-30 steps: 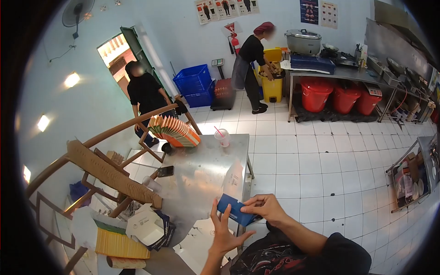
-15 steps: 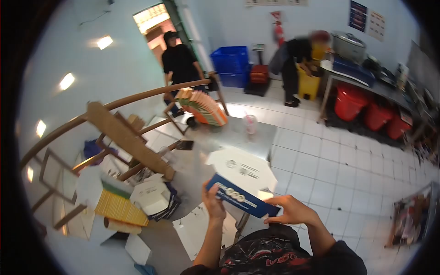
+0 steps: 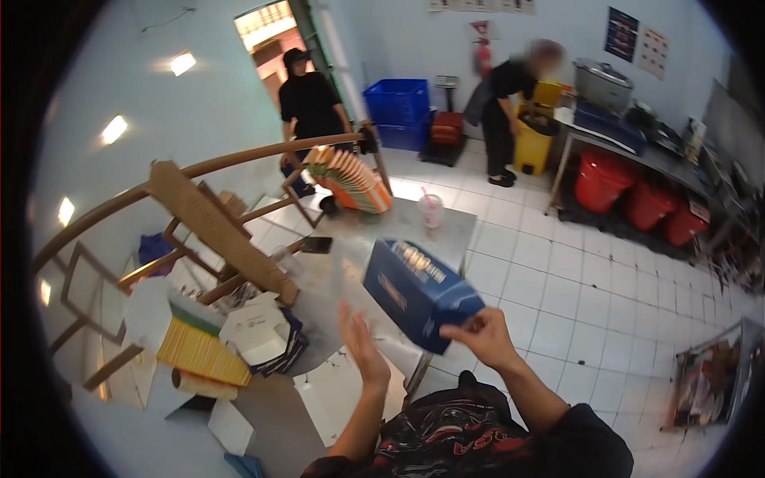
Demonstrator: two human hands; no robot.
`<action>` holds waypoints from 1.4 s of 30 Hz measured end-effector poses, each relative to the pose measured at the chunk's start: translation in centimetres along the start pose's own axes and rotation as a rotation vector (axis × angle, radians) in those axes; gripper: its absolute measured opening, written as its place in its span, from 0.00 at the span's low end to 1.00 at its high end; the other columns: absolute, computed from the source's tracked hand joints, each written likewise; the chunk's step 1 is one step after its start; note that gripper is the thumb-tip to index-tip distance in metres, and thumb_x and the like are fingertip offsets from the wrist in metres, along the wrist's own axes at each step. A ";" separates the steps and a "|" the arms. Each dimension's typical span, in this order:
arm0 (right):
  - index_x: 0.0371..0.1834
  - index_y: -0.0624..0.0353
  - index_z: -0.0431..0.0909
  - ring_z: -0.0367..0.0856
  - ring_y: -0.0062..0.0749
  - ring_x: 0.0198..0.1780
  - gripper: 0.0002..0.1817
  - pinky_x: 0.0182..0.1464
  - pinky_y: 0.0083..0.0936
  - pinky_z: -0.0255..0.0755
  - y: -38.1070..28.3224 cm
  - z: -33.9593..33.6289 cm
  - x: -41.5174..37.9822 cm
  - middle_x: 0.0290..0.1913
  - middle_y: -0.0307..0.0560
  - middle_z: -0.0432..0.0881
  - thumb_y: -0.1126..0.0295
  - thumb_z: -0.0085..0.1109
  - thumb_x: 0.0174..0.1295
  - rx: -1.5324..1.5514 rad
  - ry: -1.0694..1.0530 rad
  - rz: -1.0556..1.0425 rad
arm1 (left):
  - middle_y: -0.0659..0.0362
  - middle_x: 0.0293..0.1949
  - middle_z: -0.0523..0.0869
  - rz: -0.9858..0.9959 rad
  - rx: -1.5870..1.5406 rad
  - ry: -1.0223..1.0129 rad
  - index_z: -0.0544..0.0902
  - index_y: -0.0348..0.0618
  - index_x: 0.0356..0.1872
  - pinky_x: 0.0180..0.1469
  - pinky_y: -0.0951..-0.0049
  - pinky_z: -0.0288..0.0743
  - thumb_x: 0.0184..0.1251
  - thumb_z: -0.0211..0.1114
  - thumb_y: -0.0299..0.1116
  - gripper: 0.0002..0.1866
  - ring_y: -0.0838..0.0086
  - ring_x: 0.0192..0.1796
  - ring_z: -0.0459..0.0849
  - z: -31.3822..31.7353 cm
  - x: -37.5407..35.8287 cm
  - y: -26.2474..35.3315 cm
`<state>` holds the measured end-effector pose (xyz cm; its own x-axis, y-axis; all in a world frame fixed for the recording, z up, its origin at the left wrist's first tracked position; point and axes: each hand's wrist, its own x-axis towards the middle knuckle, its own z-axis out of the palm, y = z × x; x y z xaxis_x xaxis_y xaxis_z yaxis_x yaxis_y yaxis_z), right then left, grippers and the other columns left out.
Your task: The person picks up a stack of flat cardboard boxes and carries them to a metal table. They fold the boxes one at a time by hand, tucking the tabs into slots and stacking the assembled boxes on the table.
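Note:
A dark blue cardboard box (image 3: 414, 296) with pale printing is tilted over the front edge of the metal table (image 3: 319, 275). My right hand (image 3: 483, 338) pinches its near right corner between thumb and fingers. To the left of the box, my left hand (image 3: 363, 350) is open, fingers stretched upward, apart from the box. Beneath my left wrist lies a flat white cardboard blank (image 3: 331, 402). Farther left sits a stack of white-and-blue cardboard pieces (image 3: 259, 331).
On the table are a phone (image 3: 317, 244), a pink-tinted cup with a straw (image 3: 431, 212) and an orange-green row of folded cartons (image 3: 351, 179). A wooden rack (image 3: 219, 227) rises at left. Two people stand at the back, one bending at a yellow bin (image 3: 532, 147).
The box has turned over, from its white face showing to its blue outside. My left hand has let go of it and opened. The person at the bin has straightened slightly.

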<state>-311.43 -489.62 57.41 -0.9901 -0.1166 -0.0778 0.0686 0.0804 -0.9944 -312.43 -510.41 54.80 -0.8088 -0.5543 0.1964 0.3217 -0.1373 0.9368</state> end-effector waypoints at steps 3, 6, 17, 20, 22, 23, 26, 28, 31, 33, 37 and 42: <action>0.39 0.64 0.82 0.85 0.24 0.40 0.07 0.46 0.24 0.81 -2.3 2.1 1.4 0.39 0.44 0.87 0.77 0.70 0.59 0.896 0.160 -0.039 | 0.53 0.53 0.74 0.499 -0.068 -0.692 0.71 0.39 0.56 0.57 0.67 0.68 0.65 0.64 0.33 0.21 0.67 0.57 0.74 -1.2 -5.4 2.8; 0.50 0.62 0.78 0.86 0.28 0.48 0.15 0.52 0.25 0.83 -2.0 2.5 1.7 0.48 0.44 0.86 0.84 0.62 0.61 1.174 0.122 0.010 | 0.52 0.57 0.71 -0.312 -0.261 -1.227 0.68 0.41 0.55 0.60 0.66 0.65 0.68 0.64 0.37 0.21 0.68 0.60 0.71 -1.7 -9.8 2.2; 0.50 0.63 0.79 0.87 0.30 0.46 0.13 0.51 0.25 0.85 -3.5 4.2 -1.8 0.46 0.47 0.87 0.81 0.64 0.62 1.094 0.230 -0.123 | 0.58 0.51 0.84 -0.512 -0.718 -0.350 0.76 0.43 0.60 0.63 0.61 0.72 0.76 0.57 0.39 0.17 0.70 0.57 0.81 1.7 -3.2 4.1; 0.47 0.65 0.81 0.87 0.27 0.45 0.12 0.48 0.22 0.84 -1.3 3.9 -1.8 0.45 0.47 0.87 0.79 0.67 0.60 0.735 0.316 -0.306 | 0.57 0.55 0.81 -0.472 -0.625 -0.478 0.73 0.42 0.62 0.63 0.60 0.71 0.78 0.54 0.38 0.17 0.70 0.58 0.79 0.7 -2.9 4.4; 0.45 0.64 0.82 0.86 0.26 0.44 0.12 0.47 0.24 0.83 -1.1 4.4 -1.9 0.44 0.45 0.88 0.78 0.70 0.58 0.716 0.334 -0.314 | 0.57 0.57 0.80 -0.412 -0.505 -0.493 0.71 0.42 0.64 0.64 0.60 0.71 0.79 0.52 0.37 0.18 0.70 0.59 0.79 0.6 -3.2 4.4; 0.45 0.62 0.83 0.86 0.27 0.45 0.12 0.50 0.27 0.81 -1.1 5.3 -1.9 0.44 0.43 0.87 0.78 0.70 0.58 0.819 0.333 -0.260 | 0.56 0.59 0.78 -0.356 -0.386 -0.513 0.69 0.41 0.66 0.66 0.59 0.70 0.80 0.51 0.35 0.19 0.69 0.61 0.78 0.7 -3.6 4.4; 0.51 0.55 0.81 0.79 0.30 0.53 0.18 0.63 0.37 0.66 -0.2 7.7 -2.2 0.49 0.36 0.85 0.72 0.73 0.57 1.045 0.178 -0.139 | 0.57 0.65 0.74 -0.106 -0.320 -0.567 0.64 0.40 0.70 0.68 0.59 0.67 0.80 0.50 0.31 0.21 0.70 0.64 0.75 -0.1 -4.6 1.5; 0.55 0.55 0.80 0.79 0.31 0.55 0.22 0.63 0.38 0.67 0.2 9.5 -2.7 0.52 0.37 0.84 0.72 0.74 0.57 1.133 0.155 -0.113 | 0.56 0.63 0.76 -0.043 -0.369 -0.609 0.67 0.38 0.69 0.68 0.62 0.67 0.79 0.53 0.28 0.21 0.72 0.63 0.76 0.1 -4.7 2.5; 0.56 0.56 0.79 0.78 0.33 0.59 0.19 0.66 0.39 0.65 -0.6 10.4 -3.2 0.55 0.38 0.83 0.70 0.69 0.62 1.106 0.044 -0.149 | 0.55 0.56 0.83 -0.164 -0.541 -0.428 0.78 0.36 0.60 0.64 0.68 0.71 0.77 0.56 0.27 0.14 0.72 0.57 0.80 -0.2 -4.4 2.6; 0.56 0.59 0.79 0.79 0.32 0.59 0.16 0.66 0.38 0.67 -0.9 9.5 -3.3 0.55 0.42 0.83 0.71 0.65 0.65 1.222 0.025 -0.140 | 0.55 0.55 0.83 -0.139 -0.508 -0.393 0.78 0.36 0.59 0.64 0.68 0.71 0.77 0.56 0.27 0.14 0.72 0.57 0.81 -1.0 -3.3 2.8; 0.54 0.64 0.78 0.84 0.33 0.50 0.14 0.55 0.31 0.76 1.2 5.6 -2.2 0.49 0.45 0.86 0.65 0.55 0.73 1.091 0.020 -0.104 | 0.56 0.48 0.85 -0.059 -0.427 -0.353 0.80 0.35 0.54 0.52 0.71 0.76 0.75 0.58 0.26 0.11 0.74 0.47 0.82 -2.1 -1.7 4.0; 0.46 0.67 0.80 0.84 0.25 0.36 0.15 0.35 0.20 0.75 0.1 4.0 -2.3 0.41 0.52 0.87 0.62 0.56 0.74 1.649 -0.493 0.259 | 0.56 0.42 0.86 -0.021 -0.343 -0.378 0.80 0.34 0.49 0.42 0.75 0.79 0.72 0.63 0.24 0.09 0.75 0.39 0.83 -1.9 -1.7 4.8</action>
<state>-308.70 -493.31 57.25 -0.8289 -0.5554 0.0661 0.5586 -0.8281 0.0468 -308.56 -511.67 58.37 -0.9178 -0.2221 0.3293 0.3958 -0.4420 0.8050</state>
